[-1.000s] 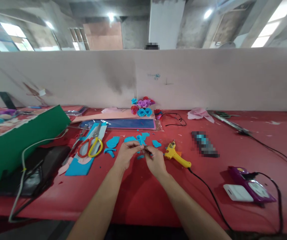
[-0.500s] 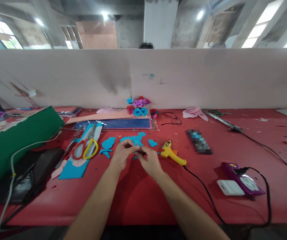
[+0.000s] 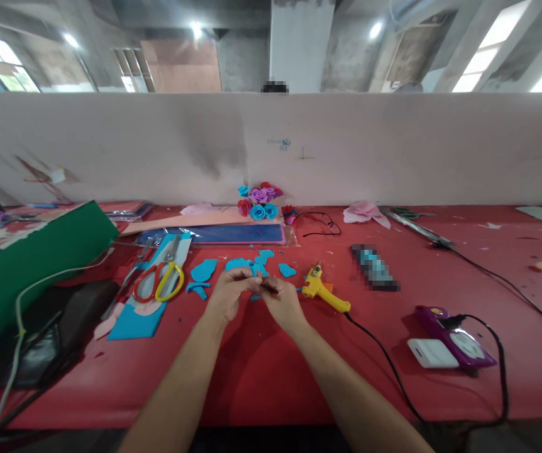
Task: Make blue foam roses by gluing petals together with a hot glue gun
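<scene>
My left hand [image 3: 229,293] and my right hand [image 3: 280,301] meet fingertip to fingertip over the red table [image 3: 256,384]. Both are closed in a pinch, and whatever sits between the fingers is too small and hidden to name. Just behind them lie cut blue pieces [image 3: 237,265], partly covered by my left hand. A loose blue petal-shaped piece [image 3: 204,270] is to the left, another blue piece [image 3: 287,270] to the right. Beside my right hand rests a yellow glue gun [image 3: 324,289], its nozzle pointing away from me.
Scissors [image 3: 170,281] with red and yellow handles lie on folded blue sheets [image 3: 136,322]. Paper flowers [image 3: 261,200] stand at the back by the partition [image 3: 158,145]. To the right are a phone [image 3: 375,267] and a purple power strip [image 3: 457,340]; a green board [image 3: 39,258] leans left.
The view has shifted very slightly. My hands stay pinched together in almost the same spot, with the right fingers turned a little. Nothing on the table has moved.
</scene>
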Demonstrator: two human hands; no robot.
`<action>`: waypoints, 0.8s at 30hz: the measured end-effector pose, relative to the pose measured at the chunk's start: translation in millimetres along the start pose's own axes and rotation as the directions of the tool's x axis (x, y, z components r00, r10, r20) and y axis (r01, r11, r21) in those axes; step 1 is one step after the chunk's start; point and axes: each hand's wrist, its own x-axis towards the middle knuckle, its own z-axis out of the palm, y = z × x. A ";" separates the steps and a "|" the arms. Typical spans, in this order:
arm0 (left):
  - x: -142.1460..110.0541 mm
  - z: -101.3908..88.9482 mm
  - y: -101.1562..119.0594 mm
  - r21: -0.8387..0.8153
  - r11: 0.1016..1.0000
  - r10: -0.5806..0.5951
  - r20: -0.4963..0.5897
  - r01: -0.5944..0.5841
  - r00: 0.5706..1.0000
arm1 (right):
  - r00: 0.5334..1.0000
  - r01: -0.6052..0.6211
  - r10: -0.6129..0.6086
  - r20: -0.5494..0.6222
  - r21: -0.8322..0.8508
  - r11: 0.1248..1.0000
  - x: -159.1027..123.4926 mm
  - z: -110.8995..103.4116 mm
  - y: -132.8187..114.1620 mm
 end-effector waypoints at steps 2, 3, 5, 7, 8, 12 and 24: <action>0.3 1.4 -0.7 -0.020 1.000 0.007 -0.040 -0.008 0.999 | 1.000 0.008 -0.008 -0.015 0.000 1.000 0.2 -0.4 1.4; 0.3 2.0 -1.0 -0.023 1.000 0.000 -0.046 -0.001 0.999 | 1.000 0.012 -0.011 -0.017 0.024 1.000 0.4 -0.7 2.0; -0.3 2.7 -1.3 -0.011 0.999 -0.032 -0.021 0.032 0.999 | 1.000 0.015 -0.014 -0.010 0.080 0.997 1.0 -1.0 2.6; -1.3 2.4 -1.1 0.004 0.998 -0.057 0.021 0.056 0.998 | 1.000 0.018 -0.018 0.001 0.115 0.993 1.6 -1.3 1.9; -1.7 2.0 -0.9 0.008 0.998 -0.060 0.040 0.060 0.997 | 1.000 0.019 -0.020 0.004 0.123 0.992 1.8 -1.3 1.0; -1.3 -1.0 -1.3 0.013 0.999 -0.034 0.059 0.033 0.998 | 1.000 0.014 -0.015 0.012 0.095 0.995 2.0 -1.6 -2.4; -1.2 4.0 -4.5 0.022 0.999 -0.042 0.011 0.042 0.999 | 0.994 0.072 -0.075 -0.083 -0.036 0.997 3.5 -2.8 6.0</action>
